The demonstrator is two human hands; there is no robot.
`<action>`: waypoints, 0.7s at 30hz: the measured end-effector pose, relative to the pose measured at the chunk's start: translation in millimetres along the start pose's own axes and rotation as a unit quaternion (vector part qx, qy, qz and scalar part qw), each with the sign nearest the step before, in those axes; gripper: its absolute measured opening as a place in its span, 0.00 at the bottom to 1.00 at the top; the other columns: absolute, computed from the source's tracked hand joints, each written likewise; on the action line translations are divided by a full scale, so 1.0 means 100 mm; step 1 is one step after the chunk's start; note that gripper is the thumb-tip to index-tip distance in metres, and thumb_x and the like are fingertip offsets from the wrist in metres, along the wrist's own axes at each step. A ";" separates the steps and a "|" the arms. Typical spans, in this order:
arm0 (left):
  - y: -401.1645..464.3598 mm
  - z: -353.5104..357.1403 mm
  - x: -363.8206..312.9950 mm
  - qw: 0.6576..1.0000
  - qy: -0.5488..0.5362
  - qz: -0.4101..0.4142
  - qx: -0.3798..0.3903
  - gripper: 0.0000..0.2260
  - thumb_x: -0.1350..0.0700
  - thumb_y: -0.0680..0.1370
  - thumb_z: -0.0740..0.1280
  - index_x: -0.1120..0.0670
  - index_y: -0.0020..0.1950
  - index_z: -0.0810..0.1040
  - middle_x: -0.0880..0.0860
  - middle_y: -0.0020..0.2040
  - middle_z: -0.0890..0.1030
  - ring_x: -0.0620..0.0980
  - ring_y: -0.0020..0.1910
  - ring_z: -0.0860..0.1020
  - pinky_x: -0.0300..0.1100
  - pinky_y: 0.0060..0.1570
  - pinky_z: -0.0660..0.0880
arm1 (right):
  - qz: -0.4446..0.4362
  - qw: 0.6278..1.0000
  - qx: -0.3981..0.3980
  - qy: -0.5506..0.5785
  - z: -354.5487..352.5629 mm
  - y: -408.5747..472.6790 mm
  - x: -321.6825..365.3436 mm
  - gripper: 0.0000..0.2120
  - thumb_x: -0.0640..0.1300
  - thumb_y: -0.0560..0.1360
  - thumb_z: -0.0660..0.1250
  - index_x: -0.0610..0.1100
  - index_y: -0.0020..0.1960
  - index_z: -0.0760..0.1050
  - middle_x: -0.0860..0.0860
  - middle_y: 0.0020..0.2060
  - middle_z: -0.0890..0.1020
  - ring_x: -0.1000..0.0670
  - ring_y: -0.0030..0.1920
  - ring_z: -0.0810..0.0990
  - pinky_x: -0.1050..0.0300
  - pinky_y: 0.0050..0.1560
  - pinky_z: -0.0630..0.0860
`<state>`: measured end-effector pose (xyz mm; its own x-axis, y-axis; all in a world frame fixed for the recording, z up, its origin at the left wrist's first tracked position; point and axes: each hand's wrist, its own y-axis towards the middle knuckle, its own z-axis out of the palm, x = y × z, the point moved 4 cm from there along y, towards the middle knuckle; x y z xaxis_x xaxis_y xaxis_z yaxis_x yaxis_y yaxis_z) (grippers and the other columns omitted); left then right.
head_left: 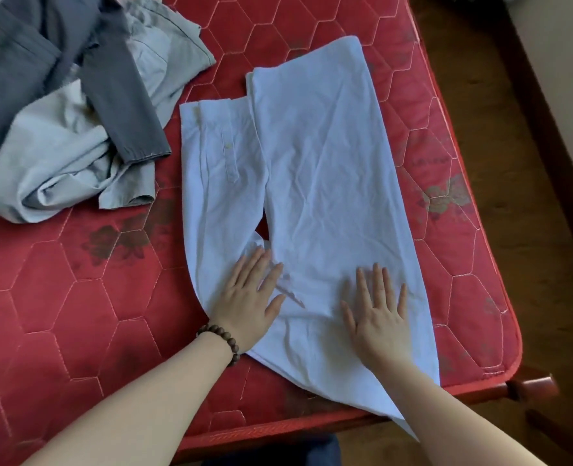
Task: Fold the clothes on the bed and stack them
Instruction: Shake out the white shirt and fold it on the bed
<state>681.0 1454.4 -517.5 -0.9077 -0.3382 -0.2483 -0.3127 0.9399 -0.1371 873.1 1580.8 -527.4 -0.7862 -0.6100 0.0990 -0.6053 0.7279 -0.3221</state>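
Far up-left of the left hand: loose pile of unfolded clothes on the red mattress — dark grey garment at the back w/ one sleeve hanging toward the hands, pale grey garment crumpled under and in front of it. No boxes or baskets in view; the mattress carries everything.

Left wrist has a brown bead bracelet. Left hand lies flat, palm down, fingers straight and slightly spread, on the near part of the white garment, where the narrower left panel meets the wide right panel. Button placket runs up that left panel, well beyond the fingertips.

White garment is spread flat betw. and beyond both hands, partly folded, long side running away from the person; near corner hangs over the mattress edge by the right forearm.

Right hand also flat, palm down, fingers straight and fanned, pressing the wide panel just right of the left hand. Neither hand grips anything. Both forearms bare, angled in from the bottom.

Right of the right hand: mattress corner, then wood floor.
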 end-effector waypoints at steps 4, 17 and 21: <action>0.08 -0.21 0.55 0.994 -0.039 -0.095 -0.042 0.24 0.48 0.78 0.54 0.59 0.70 0.68 0.62 0.72 0.67 0.58 0.73 0.61 0.51 0.73 0.54 | -0.080 0.996 -0.006 0.041 -0.29 0.56 0.64 0.31 0.57 0.78 0.45 0.44 0.77 0.54 0.40 0.76 0.55 0.42 0.77 0.51 0.44 0.75 0.45; 1.13 -0.55 1.55 0.937 -0.190 -0.274 -0.106 0.25 0.57 0.76 0.66 0.56 0.73 0.64 0.59 0.70 0.66 0.58 0.69 0.63 0.49 0.65 0.65 | -0.208 0.975 0.077 0.001 -0.49 1.91 1.98 0.29 0.56 0.82 0.48 0.51 0.78 0.42 0.45 0.77 0.40 0.47 0.76 0.34 0.48 0.75 0.34; 1.41 -0.56 1.71 0.917 -0.223 -0.306 -0.127 0.23 0.56 0.76 0.67 0.55 0.70 0.69 0.59 0.68 0.66 0.59 0.67 0.63 0.48 0.63 0.66 | -0.224 0.972 0.076 -0.019 -0.44 2.11 2.06 0.29 0.56 0.81 0.47 0.52 0.78 0.40 0.44 0.77 0.39 0.46 0.76 0.34 0.47 0.75 0.34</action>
<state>465.6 1532.0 -525.8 -0.3543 -0.7380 -0.5744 -0.8319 0.5292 -0.1668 578.1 1622.9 -533.9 -0.4418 -0.8680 0.2267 -0.8578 0.3347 -0.3901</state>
